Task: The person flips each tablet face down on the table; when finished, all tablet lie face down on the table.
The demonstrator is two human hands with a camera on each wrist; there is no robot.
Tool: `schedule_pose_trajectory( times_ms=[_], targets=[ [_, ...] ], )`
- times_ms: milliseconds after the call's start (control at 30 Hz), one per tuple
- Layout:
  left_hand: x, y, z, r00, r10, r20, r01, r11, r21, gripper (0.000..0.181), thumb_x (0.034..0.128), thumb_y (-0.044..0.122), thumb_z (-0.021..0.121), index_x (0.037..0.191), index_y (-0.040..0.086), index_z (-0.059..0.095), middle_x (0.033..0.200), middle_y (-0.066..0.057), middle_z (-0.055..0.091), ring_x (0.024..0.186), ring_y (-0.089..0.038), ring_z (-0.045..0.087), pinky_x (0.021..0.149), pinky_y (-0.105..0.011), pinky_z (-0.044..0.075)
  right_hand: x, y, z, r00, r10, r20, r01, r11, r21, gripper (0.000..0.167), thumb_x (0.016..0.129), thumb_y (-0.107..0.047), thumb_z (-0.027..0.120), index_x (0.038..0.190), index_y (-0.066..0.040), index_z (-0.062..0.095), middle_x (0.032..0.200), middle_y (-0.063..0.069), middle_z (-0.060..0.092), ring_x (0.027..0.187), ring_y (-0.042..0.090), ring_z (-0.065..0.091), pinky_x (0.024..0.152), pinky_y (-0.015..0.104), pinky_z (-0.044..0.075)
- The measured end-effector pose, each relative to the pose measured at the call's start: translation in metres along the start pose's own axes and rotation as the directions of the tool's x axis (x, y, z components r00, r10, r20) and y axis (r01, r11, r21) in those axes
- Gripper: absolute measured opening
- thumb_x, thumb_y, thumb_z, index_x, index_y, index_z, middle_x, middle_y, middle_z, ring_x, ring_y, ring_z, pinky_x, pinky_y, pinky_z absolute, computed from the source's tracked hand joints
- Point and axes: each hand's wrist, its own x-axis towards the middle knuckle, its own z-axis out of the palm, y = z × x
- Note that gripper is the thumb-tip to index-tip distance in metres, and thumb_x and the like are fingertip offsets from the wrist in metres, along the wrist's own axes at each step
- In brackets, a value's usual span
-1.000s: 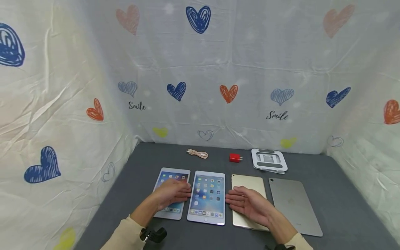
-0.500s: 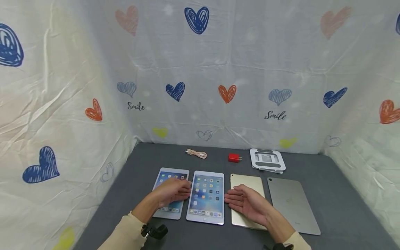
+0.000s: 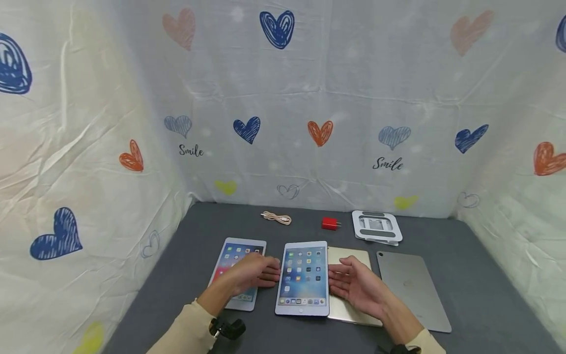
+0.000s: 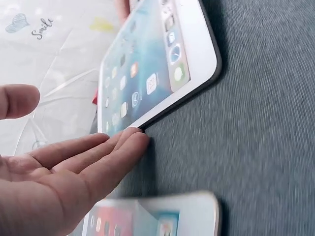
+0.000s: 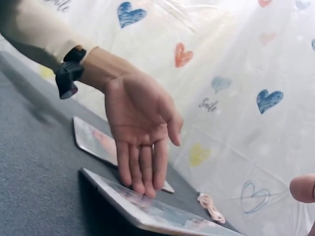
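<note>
A white tablet (image 3: 303, 280) with its screen lit stands between my two hands. The straight fingers of my left hand (image 3: 252, 275) touch its left edge; the thumb stays apart from it, as the left wrist view shows. Along the right edge lie the fingertips of my right hand (image 3: 360, 287), fingers nearly straight and palm facing inward. In the right wrist view the tablet (image 5: 142, 211) looks tilted, with a dark shadow under it. It overlaps the left side of a gold tablet (image 3: 349, 314) lying face down. Under my left hand lies another lit white tablet (image 3: 240, 302).
A grey tablet (image 3: 413, 290) lies face down on the right. Along the back of the dark table (image 3: 221, 221) are a coiled cable (image 3: 276, 218), a red charger plug (image 3: 329, 223) and a folded white stand (image 3: 377, 227). A heart-print curtain (image 3: 283, 98) surrounds the table.
The middle white tablet has moved right between both hands, from beside the gold tablet to over its left edge. Both hands have shifted right with it.
</note>
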Motion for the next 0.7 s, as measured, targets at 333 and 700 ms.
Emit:
schedule_pose_trajectory(
  times_ms=[333,700],
  targets=[
    [0.009,-0.002,0.02,0.992,-0.02,0.122,0.026,0.998,-0.054,0.048,0.1104,0.026,0.064,0.14,-0.011,0.062,0.138,-0.022,0.069,0.119,-0.028,0.073,0.108,-0.05,0.062,-0.021,-0.024,-0.007,0.985,-0.062,0.163,0.074,0.995,-0.066,0.08,0.117,-0.042,0.033,0.168,0.014,0.009,0.178,0.035,0.015,0.164,0.041,0.033,0.126,0.042,0.047],
    [0.001,0.046,0.033,0.948,0.107,0.299,-0.078,0.991,-0.11,0.053,0.115,0.026,0.056,0.15,-0.014,0.055,0.152,-0.029,0.063,0.142,-0.043,0.063,0.115,-0.047,0.057,-0.035,-0.05,0.004,0.98,-0.092,0.175,0.119,0.981,-0.152,0.072,0.118,-0.037,0.04,0.167,0.013,0.021,0.175,0.033,0.028,0.149,0.034,0.055,0.121,0.045,0.053]
  ],
)
